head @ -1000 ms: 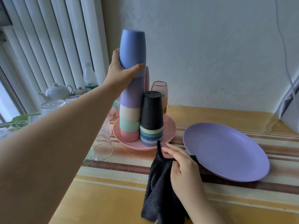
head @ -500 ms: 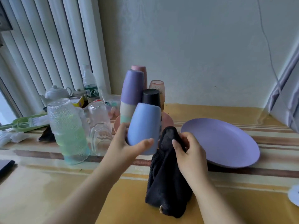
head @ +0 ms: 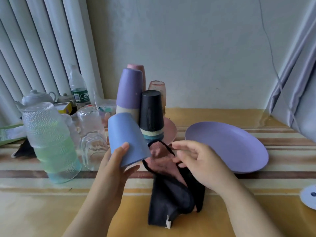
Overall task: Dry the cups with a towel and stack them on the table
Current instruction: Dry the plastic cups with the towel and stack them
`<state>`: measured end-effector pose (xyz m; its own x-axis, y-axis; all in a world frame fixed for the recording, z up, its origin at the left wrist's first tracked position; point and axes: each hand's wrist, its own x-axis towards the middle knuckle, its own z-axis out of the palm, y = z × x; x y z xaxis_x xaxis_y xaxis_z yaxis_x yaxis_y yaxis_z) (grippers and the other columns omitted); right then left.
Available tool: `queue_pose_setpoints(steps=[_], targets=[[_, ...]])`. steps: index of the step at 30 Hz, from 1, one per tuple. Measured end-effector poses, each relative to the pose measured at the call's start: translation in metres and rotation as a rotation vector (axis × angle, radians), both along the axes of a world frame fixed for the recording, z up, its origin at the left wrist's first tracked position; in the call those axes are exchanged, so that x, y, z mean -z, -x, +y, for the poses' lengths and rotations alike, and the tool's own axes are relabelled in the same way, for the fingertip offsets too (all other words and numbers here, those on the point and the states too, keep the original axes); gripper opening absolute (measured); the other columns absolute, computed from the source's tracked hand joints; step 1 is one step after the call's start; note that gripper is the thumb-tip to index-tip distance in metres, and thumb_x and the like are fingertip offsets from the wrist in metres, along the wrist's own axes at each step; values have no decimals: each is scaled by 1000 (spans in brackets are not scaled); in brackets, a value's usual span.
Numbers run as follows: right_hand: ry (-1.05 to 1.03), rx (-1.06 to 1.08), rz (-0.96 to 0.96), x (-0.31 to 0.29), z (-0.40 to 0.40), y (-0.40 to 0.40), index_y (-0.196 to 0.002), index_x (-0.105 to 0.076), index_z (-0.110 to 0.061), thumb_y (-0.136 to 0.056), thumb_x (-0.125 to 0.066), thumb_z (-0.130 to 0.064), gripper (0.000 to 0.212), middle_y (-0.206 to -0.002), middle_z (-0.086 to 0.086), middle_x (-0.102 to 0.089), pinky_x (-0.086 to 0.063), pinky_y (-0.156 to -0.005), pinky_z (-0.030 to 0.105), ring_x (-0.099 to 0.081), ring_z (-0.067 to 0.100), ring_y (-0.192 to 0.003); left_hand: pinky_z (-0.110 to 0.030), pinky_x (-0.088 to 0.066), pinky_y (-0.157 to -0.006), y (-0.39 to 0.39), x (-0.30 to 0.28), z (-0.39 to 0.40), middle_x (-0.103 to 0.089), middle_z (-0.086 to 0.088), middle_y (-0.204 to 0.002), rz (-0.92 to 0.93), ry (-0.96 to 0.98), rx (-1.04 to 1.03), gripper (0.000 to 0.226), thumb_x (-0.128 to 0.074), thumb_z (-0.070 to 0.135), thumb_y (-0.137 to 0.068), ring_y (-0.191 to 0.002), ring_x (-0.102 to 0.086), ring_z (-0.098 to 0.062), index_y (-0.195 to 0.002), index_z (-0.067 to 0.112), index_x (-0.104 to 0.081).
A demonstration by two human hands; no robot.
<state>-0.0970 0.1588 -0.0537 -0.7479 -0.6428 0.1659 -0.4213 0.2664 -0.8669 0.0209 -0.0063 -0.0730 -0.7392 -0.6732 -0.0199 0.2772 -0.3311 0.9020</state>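
Holding the blue cup point(head: 127, 140) upside down and tilted, the left hand point(head: 113, 170) has only thumb and fingers at its rim, so a wet wall could slide out of this grip. The right hand point(head: 196, 161) pinches the dark towel point(head: 172, 197), whose lower end hangs to the surface point(head: 51, 207). Just behind stand the tall cup stack point(head: 129, 93) and the black stack point(head: 151, 113) on a pink plate point(head: 171, 130); a wide wiping motion could knock them. The purple plate point(head: 227, 144) lies right.
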Motion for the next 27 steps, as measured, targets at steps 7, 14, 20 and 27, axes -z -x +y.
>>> queue_pose_setpoints(steps=[7, 14, 20, 27], targets=[[-346, 228, 273, 2, 11, 12, -81, -67, -30, -76, -69, -52, 23, -89, -12, -57, -45, -73, 24, -53, 2, -85, -30, -57, -70, -3, 2, 9, -76, -4, -94, -62, 98, 177, 57, -72, 34, -62, -86, -73, -18, -113, 12, -61], [-520, -5, 389, 2, -4, -14, -73, -58, -10, -79, -66, -38, 30, -69, 5, -59, -44, -58, 37, -55, 20, -64, -46, -49, -96, 0, 8, 17, -72, -13, -109, -59, -30, 297, 74, -73, 44, -52, -99, -68, -28, -118, 13, -60], [-202, -105, 470, 6, -24, -36, -115, -49, -33, -88, -60, -28, 30, -110, -19, -36, -42, -81, 23, -49, 7, -96, -43, -53, -76, 1, 0, 11, -71, -13, -100, 198, -124, 282, 72, -88, 47, -40, -88, -69, -26, -103, 17, -71], [-73, -83, 1, 3, -10, -10, -107, -66, -30, -96, -50, -24, 20, -96, -8, -70, -53, -77, 16, -67, 0, -81, -40, -48, -74, -2, -5, 1, -73, -5, -83, 194, -199, 87, 57, -68, 46, -62, -75, -71, -20, -110, 16, -58]])
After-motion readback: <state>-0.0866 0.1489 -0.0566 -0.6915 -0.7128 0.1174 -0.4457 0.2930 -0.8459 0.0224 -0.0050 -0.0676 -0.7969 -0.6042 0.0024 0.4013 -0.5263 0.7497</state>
